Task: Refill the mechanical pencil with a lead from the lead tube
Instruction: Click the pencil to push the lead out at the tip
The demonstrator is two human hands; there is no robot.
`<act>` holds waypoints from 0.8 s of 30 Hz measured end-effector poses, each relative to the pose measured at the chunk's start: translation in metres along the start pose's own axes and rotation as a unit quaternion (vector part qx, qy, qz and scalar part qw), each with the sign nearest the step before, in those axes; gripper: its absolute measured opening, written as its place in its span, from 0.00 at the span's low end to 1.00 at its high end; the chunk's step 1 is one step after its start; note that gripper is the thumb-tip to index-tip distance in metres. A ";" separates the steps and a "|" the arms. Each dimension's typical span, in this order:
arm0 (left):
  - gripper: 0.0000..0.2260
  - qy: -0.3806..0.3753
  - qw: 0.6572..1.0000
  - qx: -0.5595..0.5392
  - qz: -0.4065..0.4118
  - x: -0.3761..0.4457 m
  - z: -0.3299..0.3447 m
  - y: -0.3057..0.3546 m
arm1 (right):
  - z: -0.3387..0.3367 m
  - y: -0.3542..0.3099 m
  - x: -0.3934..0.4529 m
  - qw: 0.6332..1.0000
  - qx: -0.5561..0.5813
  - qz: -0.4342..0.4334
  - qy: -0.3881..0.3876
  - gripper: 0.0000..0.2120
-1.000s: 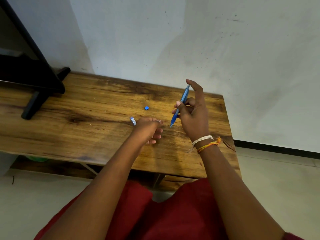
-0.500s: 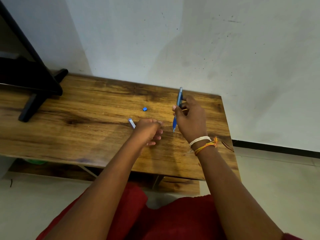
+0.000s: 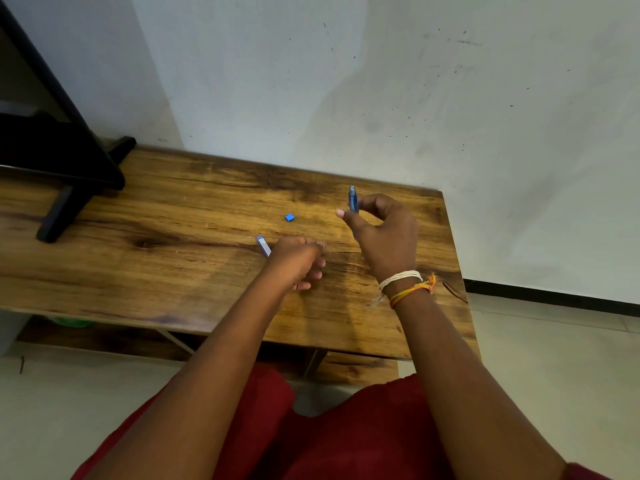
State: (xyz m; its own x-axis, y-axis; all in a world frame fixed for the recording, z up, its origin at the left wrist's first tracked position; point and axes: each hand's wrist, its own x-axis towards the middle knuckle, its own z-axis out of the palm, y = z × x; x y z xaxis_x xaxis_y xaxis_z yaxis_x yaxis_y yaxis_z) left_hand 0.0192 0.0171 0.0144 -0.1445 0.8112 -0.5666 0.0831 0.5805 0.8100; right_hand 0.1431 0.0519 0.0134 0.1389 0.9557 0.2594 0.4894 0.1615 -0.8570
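My right hand [image 3: 384, 237] holds the blue mechanical pencil [image 3: 352, 202] nearly upright above the right part of the wooden table [image 3: 156, 271]; thumb and fingers close around its barrel, and its lower end is hidden behind the hand. My left hand [image 3: 298, 261] rests curled on the table, closed around the clear lead tube [image 3: 264, 245], whose end sticks out to the upper left. A small blue cap [image 3: 289, 217] lies loose on the table between the two hands, a little farther back.
A black stand [image 3: 69, 188] with a slanted leg occupies the table's back left. A pale wall rises directly behind the table. The table's right edge is close to my right wrist. Red fabric covers my lap below.
My right hand has turned the pencil from a slant to nearly upright and curled its fingers around it. The left hand with the lead tube has stayed in place.
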 end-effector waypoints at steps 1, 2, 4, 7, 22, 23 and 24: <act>0.11 0.000 1.000 0.001 0.002 0.000 0.000 0.000 | -0.001 -0.001 0.000 1.000 0.008 0.008 -0.003 0.09; 0.11 -0.001 1.000 0.002 0.003 0.000 0.000 0.000 | -0.002 -0.001 0.000 1.000 0.022 0.017 -0.008 0.09; 0.11 0.000 1.000 0.003 0.005 0.001 -0.001 -0.001 | -0.002 -0.002 0.001 0.998 0.052 0.034 -0.010 0.09; 0.12 -0.001 1.000 0.002 0.010 0.001 -0.001 -0.002 | -0.001 -0.002 0.001 0.998 0.054 0.033 -0.001 0.11; 0.12 -0.003 1.000 -0.004 0.010 0.001 0.003 -0.001 | -0.005 0.006 0.003 0.996 0.073 0.050 0.004 0.10; 0.12 -0.002 1.000 -0.004 0.009 0.001 0.004 -0.001 | -0.005 0.006 0.003 0.996 0.079 0.046 -0.007 0.09; 0.12 -0.002 1.000 -0.003 0.009 0.001 0.004 -0.002 | -0.005 0.006 0.004 0.994 0.094 0.048 -0.020 0.07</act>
State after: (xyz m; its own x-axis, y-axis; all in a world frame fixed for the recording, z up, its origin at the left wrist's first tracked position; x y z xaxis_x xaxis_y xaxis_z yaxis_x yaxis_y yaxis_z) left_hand 0.0227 0.0175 0.0117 -0.1387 0.8219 -0.5525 0.0792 0.5653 0.8211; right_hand 0.1509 0.0552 0.0116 0.1410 0.9774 0.1575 0.3062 0.1083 -0.9458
